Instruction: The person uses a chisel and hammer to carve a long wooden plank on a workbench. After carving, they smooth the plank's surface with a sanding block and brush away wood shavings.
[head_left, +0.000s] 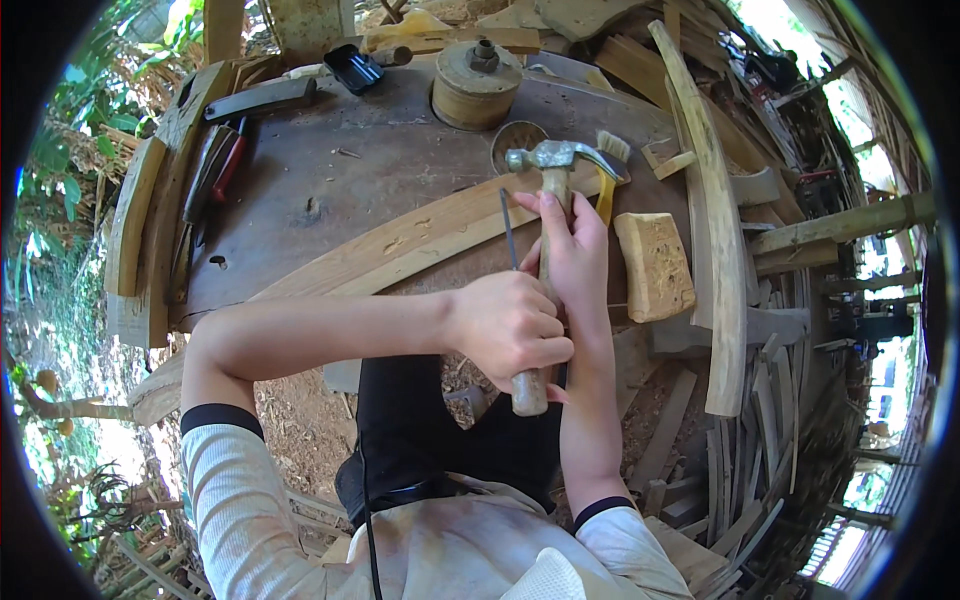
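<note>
Hand, left (514,325), bare, closed in a fist around the lower handle of a hammer, the butt showing below the fingers. Hand, right (574,248), bare, wrapped around the upper part of the same handle, thumb laid along the wood. Hammer (552,157), metal claw head on a worn wooden handle, held at the near edge of the counter, head pointing away from the person, striking face to the left and claw to the right; whether the head touches anything beneath cannot be told. Thin dark rod (508,228), projecting from the top of the left fist, lower end hidden. Long pale board (385,243), lying aslant on the counter (370,150) beyond the left forearm. Brush (606,196), yellow-handled, partly behind the claw. Round shallow dish (508,142), just beside the striking face. Wooden block (655,267), chunky, right of the right hand. Cylindrical wooden piece (476,92), topped by a bolt and nut, toward the far edge. Small black tray (353,69), farther left. Red-handled tool (230,168), among other hand tools on the left side. Long curved wooden strip (712,215), along the right side. Loose wooden slats (752,440), heaped at lower right. Wood shavings (312,425), scattered on the ground.
</note>
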